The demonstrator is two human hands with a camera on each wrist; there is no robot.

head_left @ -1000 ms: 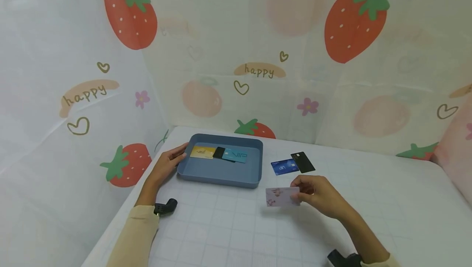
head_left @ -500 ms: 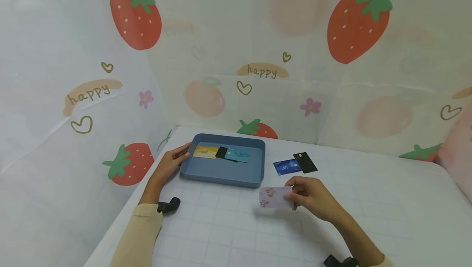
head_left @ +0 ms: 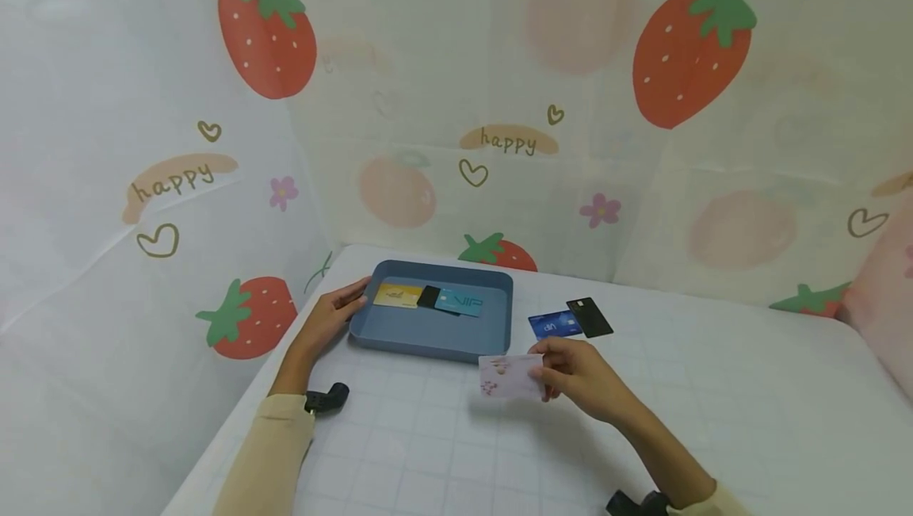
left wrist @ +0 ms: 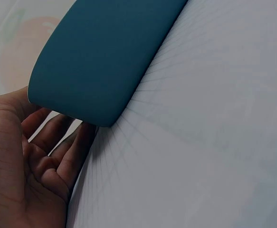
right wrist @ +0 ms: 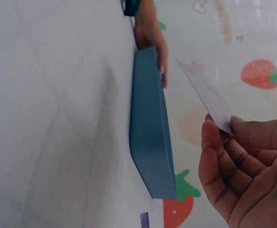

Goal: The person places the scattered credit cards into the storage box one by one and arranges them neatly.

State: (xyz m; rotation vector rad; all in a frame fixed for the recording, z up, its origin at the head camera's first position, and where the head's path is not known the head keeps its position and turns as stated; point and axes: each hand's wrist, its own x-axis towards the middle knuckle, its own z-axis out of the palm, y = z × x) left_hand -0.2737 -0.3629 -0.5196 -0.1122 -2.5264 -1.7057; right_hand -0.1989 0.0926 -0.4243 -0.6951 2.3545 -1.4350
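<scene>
A pale pink card with a floral print is pinched between the thumb and fingers of my right hand, raised above the table. It overlaps the front right corner of a blue-grey tray in the head view. My left hand rests against the tray's left end, fingers extended along the wall. Inside the tray lie a yellow card, a black card and a light blue VIP card partly covering the black one. The right wrist view shows the pink card nearly edge-on.
On the table, right of the tray, a dark blue VIP card lies beside a second black card, their edges overlapping. A strawberry-printed curtain hangs behind and to the left of the table.
My right hand has moved left with the pink card, from in front of the loose cards to the tray's front right corner. The left hand stays at the tray's end.
</scene>
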